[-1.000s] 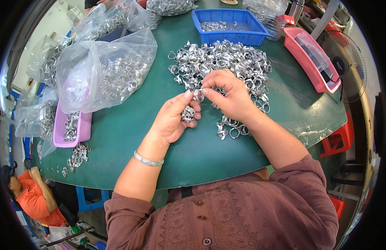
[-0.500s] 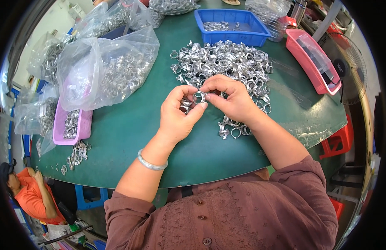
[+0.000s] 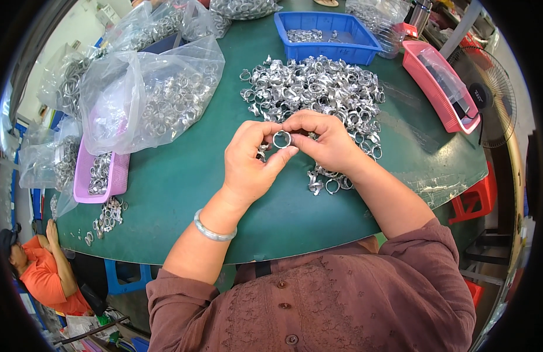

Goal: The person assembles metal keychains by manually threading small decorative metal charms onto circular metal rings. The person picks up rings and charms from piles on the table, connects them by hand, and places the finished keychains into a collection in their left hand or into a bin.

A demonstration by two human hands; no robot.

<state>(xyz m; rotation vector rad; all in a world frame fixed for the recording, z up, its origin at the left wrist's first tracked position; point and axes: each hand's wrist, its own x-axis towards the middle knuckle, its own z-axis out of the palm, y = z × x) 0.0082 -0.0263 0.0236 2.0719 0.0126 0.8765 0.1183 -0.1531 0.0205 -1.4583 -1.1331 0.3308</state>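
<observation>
A silver metal ring [image 3: 281, 139] is held upright between my two hands, its round opening facing me. My left hand [image 3: 251, 159] is closed in a pinch on the ring's left side, thumb below and fingers above. My right hand [image 3: 325, 141] pinches it from the right, its fingertips partly hidden behind the ring. Just beyond my hands lies a large heap of similar silver rings [image 3: 315, 88] on the green table [image 3: 236, 229]. Several loose rings [image 3: 331, 185] lie below my right wrist.
A blue tray [image 3: 330, 54] with rings stands behind the heap. On the left are clear bags of rings [image 3: 177, 97] and a purple basket [image 3: 119, 176]. A pink basket [image 3: 438, 88] and a fan [image 3: 488, 97] stand right. A person in orange [image 3: 51, 273] sits at lower left.
The ring has turned so its opening faces me more fully, and it sits slightly lower and to the right. The other person's hand has shifted up to the table edge.
</observation>
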